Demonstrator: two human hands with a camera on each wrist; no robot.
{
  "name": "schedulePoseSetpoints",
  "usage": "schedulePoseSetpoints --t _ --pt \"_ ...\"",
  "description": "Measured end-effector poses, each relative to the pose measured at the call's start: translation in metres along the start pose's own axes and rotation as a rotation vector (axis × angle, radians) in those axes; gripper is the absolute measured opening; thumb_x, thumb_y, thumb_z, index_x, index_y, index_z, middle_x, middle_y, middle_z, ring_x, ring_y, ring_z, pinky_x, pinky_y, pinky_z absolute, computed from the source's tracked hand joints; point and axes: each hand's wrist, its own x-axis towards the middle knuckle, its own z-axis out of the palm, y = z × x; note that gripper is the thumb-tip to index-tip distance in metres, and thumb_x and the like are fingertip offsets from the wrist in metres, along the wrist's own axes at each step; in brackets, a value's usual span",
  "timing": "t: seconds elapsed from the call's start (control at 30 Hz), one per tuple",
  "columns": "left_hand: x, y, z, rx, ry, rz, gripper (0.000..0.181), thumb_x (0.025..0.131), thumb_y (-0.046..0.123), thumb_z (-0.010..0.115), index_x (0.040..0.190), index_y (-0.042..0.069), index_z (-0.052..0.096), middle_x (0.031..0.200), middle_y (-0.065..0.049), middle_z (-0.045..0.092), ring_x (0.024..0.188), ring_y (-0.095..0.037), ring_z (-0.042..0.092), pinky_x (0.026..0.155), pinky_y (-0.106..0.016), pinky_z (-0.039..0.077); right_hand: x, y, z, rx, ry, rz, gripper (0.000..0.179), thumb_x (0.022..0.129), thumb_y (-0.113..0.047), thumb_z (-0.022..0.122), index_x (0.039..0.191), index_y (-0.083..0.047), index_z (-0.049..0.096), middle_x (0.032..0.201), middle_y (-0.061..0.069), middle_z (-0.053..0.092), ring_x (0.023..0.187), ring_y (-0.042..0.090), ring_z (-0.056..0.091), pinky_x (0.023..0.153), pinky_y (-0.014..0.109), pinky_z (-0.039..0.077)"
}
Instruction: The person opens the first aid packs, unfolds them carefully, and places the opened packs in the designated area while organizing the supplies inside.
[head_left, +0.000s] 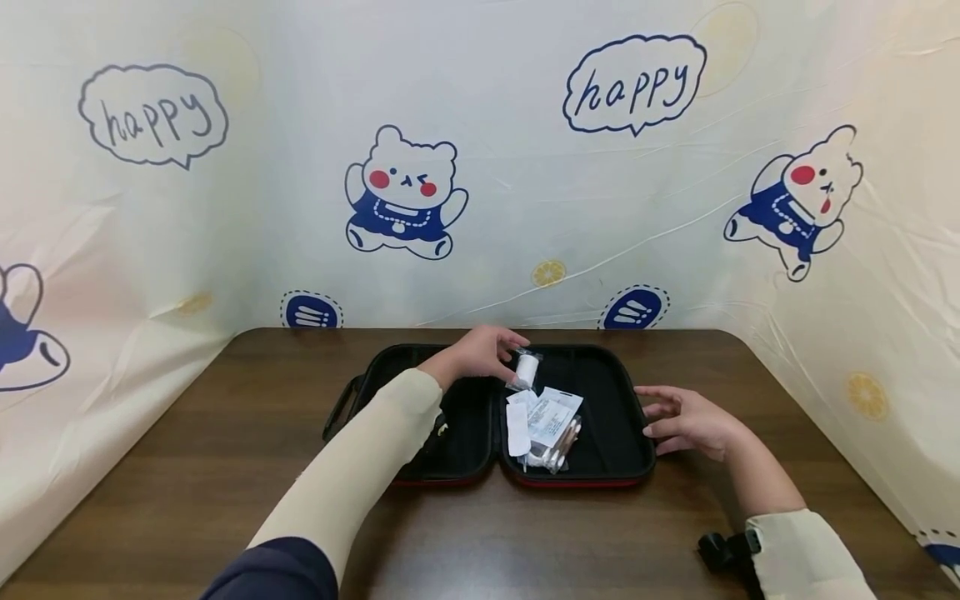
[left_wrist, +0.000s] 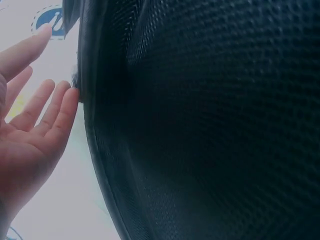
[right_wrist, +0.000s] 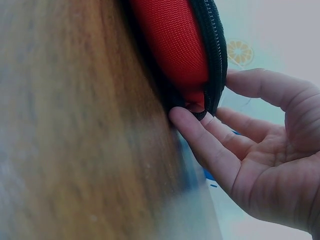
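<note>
A black-lined case (head_left: 611, 433) with a red outside lies unfolded on the table. Above its middle, my left hand (head_left: 480, 354) has its fingertips close around a white roll in clear wrapping (head_left: 527, 369). The left wrist view shows this hand with thumb and fingers apart beside the case's dark mesh lining (left_wrist: 210, 125); the roll is hidden there. Below the roll lie a printed packet (head_left: 553, 415), a white strip (head_left: 517, 429) and bagged cotton swabs (head_left: 558, 454). My right hand (head_left: 693, 421) rests its fingertips against the case's right side, touching the zipper edge (right_wrist: 217, 45).
The brown wooden table (head_left: 555, 542) extends around the case. A black carry handle (head_left: 341, 408) sticks out at the case's left. A patterned curtain (head_left: 510, 192) hangs behind. My left sleeve (head_left: 360, 467) covers part of the left half, where small items are partly hidden.
</note>
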Motion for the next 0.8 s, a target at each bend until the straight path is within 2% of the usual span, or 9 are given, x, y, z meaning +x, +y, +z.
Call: schedulePoseSetpoints --t 0.2,0.3,0.4,0.57,0.8 --pt "0.006 0.003 0.007 0.13 -0.063 -0.005 0.065 0.079 0.019 0.083 0.139 0.017 0.056 0.142 -0.003 0.052 0.115 -0.026 0.059 0.091 -0.034 0.052 -0.001 -0.001 0.002 -0.013 0.003 0.002 0.078 0.087 -0.001 0.069 0.15 0.004 0.023 0.13 0.028 0.049 0.093 0.025 0.062 0.08 0.045 0.057" --pt "0.006 0.004 0.01 0.207 -0.072 -0.008 0.065 0.082 0.022 0.081 0.141 0.019 0.054 0.141 -0.003 0.052 0.114 -0.024 0.059 0.091 -0.034 0.051 0.0 -0.002 0.003 -0.017 0.005 0.004 0.078 0.087 -0.001 0.07 0.15 0.004 0.024 0.129 0.027 0.05 0.093 0.026 0.062 0.081 0.045 0.057" --pt "0.004 0.006 0.013 0.243 -0.069 -0.01 0.062 0.084 0.02 0.079 0.14 0.017 0.055 0.138 -0.005 0.055 0.111 -0.022 0.059 0.09 -0.033 0.051 0.0 -0.001 0.002 -0.019 0.001 -0.002 0.079 0.087 -0.002 0.07 0.15 0.004 0.023 0.129 0.027 0.051 0.093 0.026 0.063 0.081 0.045 0.057" --pt "0.003 0.006 0.018 0.284 -0.033 0.016 0.057 0.083 0.015 0.079 0.136 0.01 0.057 0.119 -0.006 0.063 0.098 -0.016 0.061 0.085 -0.028 0.051 0.001 0.001 0.002 -0.006 -0.012 -0.013 0.078 0.087 -0.001 0.069 0.15 0.005 0.022 0.128 0.025 0.052 0.093 0.025 0.063 0.08 0.045 0.057" --pt "0.004 0.004 0.019 0.381 0.002 0.085 0.044 0.085 0.007 0.075 0.127 0.005 0.064 0.086 0.002 0.065 0.074 -0.009 0.056 0.07 -0.023 0.048 0.001 0.001 0.002 -0.006 -0.016 -0.02 0.079 0.087 0.0 0.069 0.15 0.006 0.021 0.127 0.025 0.053 0.092 0.025 0.063 0.079 0.045 0.057"
